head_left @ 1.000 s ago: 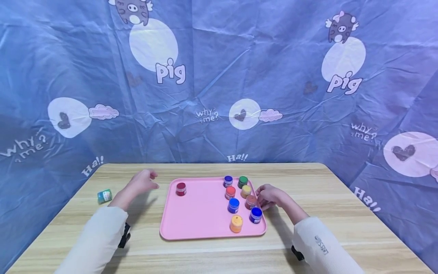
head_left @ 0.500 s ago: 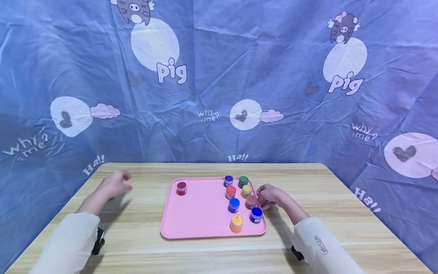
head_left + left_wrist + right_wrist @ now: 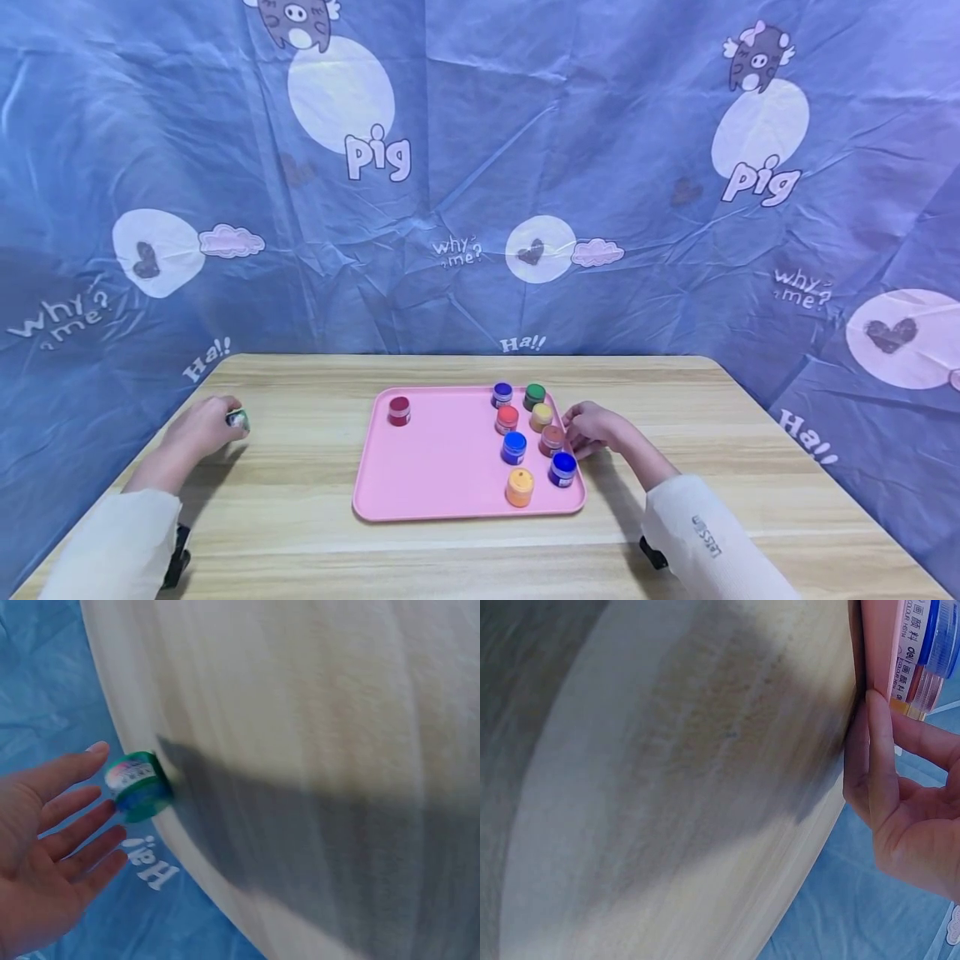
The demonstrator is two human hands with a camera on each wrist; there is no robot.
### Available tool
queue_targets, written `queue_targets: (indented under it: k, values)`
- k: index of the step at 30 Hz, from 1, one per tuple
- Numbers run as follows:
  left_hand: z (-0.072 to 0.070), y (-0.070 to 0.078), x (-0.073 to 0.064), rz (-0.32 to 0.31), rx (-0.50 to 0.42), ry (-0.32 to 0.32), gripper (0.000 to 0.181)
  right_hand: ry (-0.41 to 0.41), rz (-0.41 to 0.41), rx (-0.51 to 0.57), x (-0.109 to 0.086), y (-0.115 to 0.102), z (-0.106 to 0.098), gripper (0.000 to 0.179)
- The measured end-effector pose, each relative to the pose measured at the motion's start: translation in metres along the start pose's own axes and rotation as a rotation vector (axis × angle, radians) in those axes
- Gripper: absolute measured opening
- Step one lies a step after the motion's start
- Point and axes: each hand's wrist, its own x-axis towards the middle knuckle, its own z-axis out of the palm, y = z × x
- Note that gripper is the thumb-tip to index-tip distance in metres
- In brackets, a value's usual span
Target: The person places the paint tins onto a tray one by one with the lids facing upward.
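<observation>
Near the table's left edge, my left hand (image 3: 202,427) is around a small green-and-blue paint jar (image 3: 237,419). In the left wrist view, the thumb and fingers of this hand (image 3: 64,840) are spread and loosely bent, with the paint jar (image 3: 139,786) lying on its side at the fingertips, not clearly gripped. My right hand (image 3: 594,429) holds the right rim of the pink tray (image 3: 435,475); in the right wrist view its fingers (image 3: 883,757) meet the tray's edge (image 3: 881,645). On the tray's right side stand several paint jars, including a yellow one (image 3: 519,487).
A dark red paint jar (image 3: 400,411) stands alone in the tray's upper left corner. The wooden table (image 3: 300,542) ends at a blue printed curtain (image 3: 465,317) behind it.
My left hand has moved left, away from the tray and over to the green-and-blue paint jar. My right hand stays at the tray's rim; the jars on the tray have not moved.
</observation>
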Motion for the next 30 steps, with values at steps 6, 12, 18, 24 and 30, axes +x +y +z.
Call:
queue_targets:
  k: [6,12,18,24,30]
  values:
    - [0.006,-0.007,-0.001,-0.029,-0.009,0.015,0.047,0.004,0.003,0.007,0.000,0.001,0.000,0.026]
    - [0.010,-0.009,-0.001,-0.051,-0.022,0.042,0.036,0.007,0.006,0.014,0.000,0.002,0.001,0.026]
    - [0.012,-0.008,0.000,-0.094,-0.076,0.074,0.026,0.000,0.000,0.010,0.000,0.002,0.000,0.026]
    - [0.019,-0.007,0.000,-0.038,-0.088,0.179,0.016,-0.001,0.003,0.003,-0.001,0.001,0.000,0.026]
    - [0.020,-0.006,0.001,0.020,-0.089,0.166,0.006,0.001,0.011,-0.004,-0.001,0.001,0.000,0.026]
